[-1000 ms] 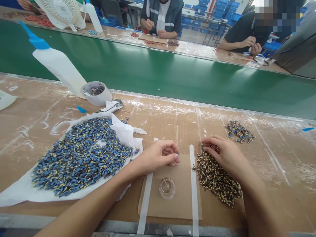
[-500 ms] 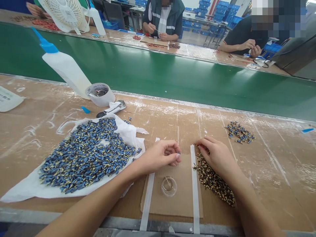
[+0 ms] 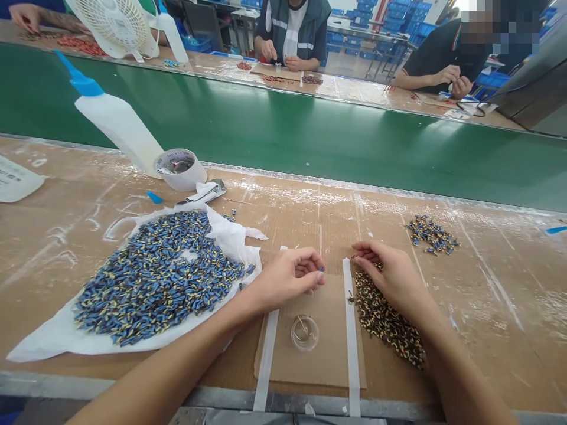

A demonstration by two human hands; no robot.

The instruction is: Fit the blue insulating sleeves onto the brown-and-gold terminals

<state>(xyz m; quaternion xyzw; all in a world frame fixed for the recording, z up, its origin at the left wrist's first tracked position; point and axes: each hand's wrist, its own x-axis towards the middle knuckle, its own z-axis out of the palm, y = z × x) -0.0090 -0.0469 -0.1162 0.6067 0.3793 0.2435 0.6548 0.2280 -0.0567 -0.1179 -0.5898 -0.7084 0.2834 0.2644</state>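
Observation:
My left hand (image 3: 302, 273) is pinched around a small blue piece (image 3: 321, 270), mostly hidden by the fingertips, above the taped cardboard pad (image 3: 323, 360). Left of it, a large heap of small blue, black and yellow pieces (image 3: 150, 277) lies on a white cloth (image 3: 48, 345). My right hand (image 3: 384, 265) has thumb and forefinger together on a tiny dark piece (image 3: 354, 257), at the far end of a pile of black and yellow pieces (image 3: 390, 324). On the pad stands a small clear cup (image 3: 305, 333) with a thin stick in it.
A smaller group of blue and yellow pieces (image 3: 432, 234) lies at the right. Behind the cloth are a tape roll (image 3: 181, 169) and a white squeeze bottle (image 3: 119, 127). A green belt (image 3: 266, 130) separates this table from co-workers opposite. A fan (image 3: 117, 26) stands across.
My right hand has lifted slightly from the black and yellow pile, its fingertips now drawn together on a tiny piece. My left hand stays almost still. Opposite, a co-worker's hand has lowered to a cup.

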